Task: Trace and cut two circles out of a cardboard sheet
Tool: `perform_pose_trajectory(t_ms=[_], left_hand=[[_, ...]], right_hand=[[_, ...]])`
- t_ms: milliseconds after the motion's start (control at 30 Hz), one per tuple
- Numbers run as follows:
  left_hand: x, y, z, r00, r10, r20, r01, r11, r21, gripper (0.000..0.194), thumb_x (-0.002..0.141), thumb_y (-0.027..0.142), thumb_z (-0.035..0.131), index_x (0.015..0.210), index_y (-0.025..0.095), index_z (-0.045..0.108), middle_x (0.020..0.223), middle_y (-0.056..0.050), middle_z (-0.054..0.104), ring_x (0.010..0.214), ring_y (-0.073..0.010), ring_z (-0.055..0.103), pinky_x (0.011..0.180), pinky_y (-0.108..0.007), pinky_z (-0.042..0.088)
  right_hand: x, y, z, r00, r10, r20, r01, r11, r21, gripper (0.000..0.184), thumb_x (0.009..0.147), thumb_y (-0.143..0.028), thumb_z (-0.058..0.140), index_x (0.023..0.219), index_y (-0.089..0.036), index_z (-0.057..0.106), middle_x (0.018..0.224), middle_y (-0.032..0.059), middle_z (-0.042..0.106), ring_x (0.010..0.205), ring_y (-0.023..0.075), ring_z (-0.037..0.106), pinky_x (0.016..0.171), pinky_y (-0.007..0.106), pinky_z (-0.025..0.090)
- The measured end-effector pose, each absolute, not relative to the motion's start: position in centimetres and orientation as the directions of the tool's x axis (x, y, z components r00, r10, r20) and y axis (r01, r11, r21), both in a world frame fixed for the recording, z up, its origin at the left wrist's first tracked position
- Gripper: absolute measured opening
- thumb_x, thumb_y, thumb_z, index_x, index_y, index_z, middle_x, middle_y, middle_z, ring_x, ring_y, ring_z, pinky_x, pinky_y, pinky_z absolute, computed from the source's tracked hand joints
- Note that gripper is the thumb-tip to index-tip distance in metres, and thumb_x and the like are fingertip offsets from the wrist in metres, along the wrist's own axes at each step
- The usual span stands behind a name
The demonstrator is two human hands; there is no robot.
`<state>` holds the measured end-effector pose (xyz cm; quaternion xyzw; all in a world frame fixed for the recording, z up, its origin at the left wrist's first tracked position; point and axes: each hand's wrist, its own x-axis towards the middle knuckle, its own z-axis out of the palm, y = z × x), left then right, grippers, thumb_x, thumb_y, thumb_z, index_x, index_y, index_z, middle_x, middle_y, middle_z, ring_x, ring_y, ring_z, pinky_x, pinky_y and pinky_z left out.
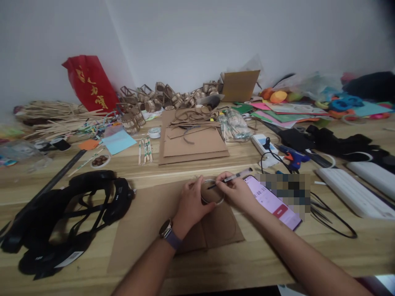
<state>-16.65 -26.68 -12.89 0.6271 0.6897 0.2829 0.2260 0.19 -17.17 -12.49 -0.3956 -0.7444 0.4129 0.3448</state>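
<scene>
Brown cardboard [148, 213] is lying under our ring [220, 201]. Our left fingers [191, 189] are holding its edge; our right fingers [222, 185] are pinching a pen [231, 178], slanting leftward, tip inside the ring. Right of the ring, a phone [269, 200] is showing blurry numbers; far behind-left, a red bag [91, 84] is showing gold letters.

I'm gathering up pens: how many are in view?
1: a pen in the right hand, its tip inside the ring as seen here. Others may be hidden.

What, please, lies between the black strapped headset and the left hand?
The head view shows a strip of pale wooden tabletop, then flat brown cardboard.
</scene>
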Motion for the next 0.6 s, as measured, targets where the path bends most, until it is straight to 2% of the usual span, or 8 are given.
perform_pose_trajectory(t_ms=[133,300,600], left_hand=[[-16.6,-26.6,-13.3,-0.111,0.993,0.039,0.712,0.052,0.7,0.1,0.072,0.029,0.086,0.157,0.013,0.036,0.148,-0.015,0.062,0.14,-0.0376,0.045,0.119,-0.05,0.037],[-16.7,-26.5,-13.5,-0.116,0.993,0.027,0.705,0.063,0.706,0.102,0.073,0.028,0.084,0.159,0.013,0.033,0.151,-0.015,0.06,0.14,-0.0358,0.044,0.119,-0.049,0.036],[-16.6,-26.5,-13.6,-0.119,0.992,0.036,0.711,0.06,0.701,0.1,0.072,0.029,0.083,0.158,0.014,0.035,0.15,-0.012,0.061,0.139,-0.036,0.044,0.119,-0.048,0.037]], right_hand=[[-0.4,-17.3,-12.7,-0.503,0.848,0.168,0.303,0.355,-0.884,0.013,0.082,-0.037,0.062,0.08,-0.025,0.065,0.069,-0.0012,0.069,0.061,0.0196,0.062,0.058,0.028,0.047],[-0.7,-17.2,-12.6,-0.547,0.821,0.16,0.309,0.376,-0.874,0.015,0.082,-0.039,0.064,0.079,-0.024,0.067,0.069,-0.0001,0.07,0.064,0.0212,0.064,0.06,0.029,0.049],[-0.9,-16.8,-12.8,-0.535,0.806,0.254,0.304,0.464,-0.832,0.017,0.086,-0.04,0.058,0.082,-0.025,0.066,0.085,0.0044,0.077,0.081,0.0258,0.071,0.077,0.036,0.054]])
